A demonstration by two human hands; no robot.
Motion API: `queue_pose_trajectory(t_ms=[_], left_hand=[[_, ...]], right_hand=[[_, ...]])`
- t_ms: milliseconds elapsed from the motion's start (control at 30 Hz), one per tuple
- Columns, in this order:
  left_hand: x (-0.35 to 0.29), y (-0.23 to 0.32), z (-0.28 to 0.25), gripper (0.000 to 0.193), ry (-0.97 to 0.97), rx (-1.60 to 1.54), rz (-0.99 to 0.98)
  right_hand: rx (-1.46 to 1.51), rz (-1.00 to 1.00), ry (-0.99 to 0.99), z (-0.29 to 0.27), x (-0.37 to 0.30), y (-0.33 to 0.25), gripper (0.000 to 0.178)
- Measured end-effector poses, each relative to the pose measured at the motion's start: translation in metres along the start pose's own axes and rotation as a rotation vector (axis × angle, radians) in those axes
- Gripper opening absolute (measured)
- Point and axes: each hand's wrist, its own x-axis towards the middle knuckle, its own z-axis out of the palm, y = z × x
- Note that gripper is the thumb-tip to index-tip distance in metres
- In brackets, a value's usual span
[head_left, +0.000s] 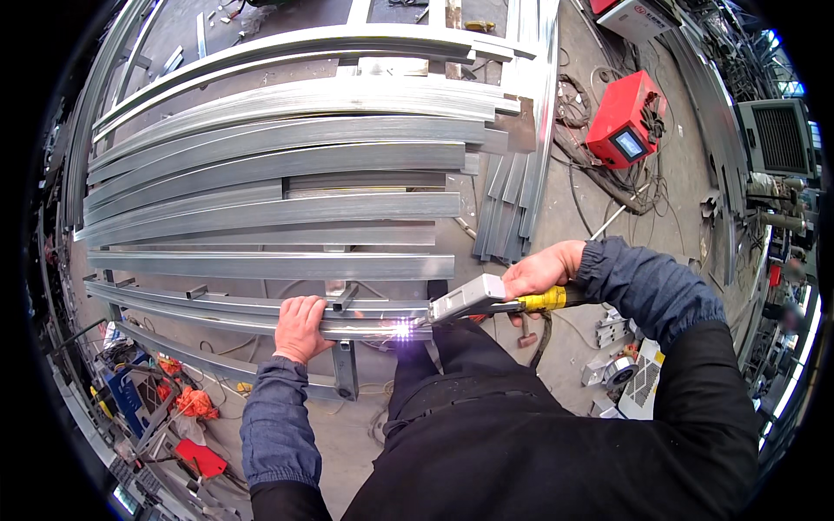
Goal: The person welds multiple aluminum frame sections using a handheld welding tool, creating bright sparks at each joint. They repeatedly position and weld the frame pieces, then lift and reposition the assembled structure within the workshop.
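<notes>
My left hand (301, 330) grips the nearest steel profile (369, 329), its fingers curled over the top. My right hand (543, 271) is closed on a welding torch with a grey box-shaped body (467, 298) and a yellow sleeve (544, 300) towards its cable end. The torch slants down to the left, its tip near the right end of the profile. A bright purple-white welding spark (404, 330) glows there, to the right of my left hand. Glare hides the exact spot where tip and metal meet.
Long steel profiles (287, 208) lie in rows across the bench ahead. A red machine with a screen (624, 122) stands on the floor at the right, among coiled cables (573, 104). A hammer (526, 334) is beside my right leg. Orange material (196, 402) lies lower left.
</notes>
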Motion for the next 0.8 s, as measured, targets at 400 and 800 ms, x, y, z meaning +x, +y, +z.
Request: queue_pose_trajectory(t_ms=[400, 800], left_hand=[[-0.007, 0.003, -0.002, 0.093, 0.017, 0.016, 0.017], [-0.067, -0.016, -0.039, 0.074, 0.123, -0.139, -0.054]], right_hand=[[0.067, -0.252, 0.115, 0.039, -0.029, 0.064, 0.048], [-0.038, -0.421, 0.151, 0.216, 0.092, 0.076, 0.048]])
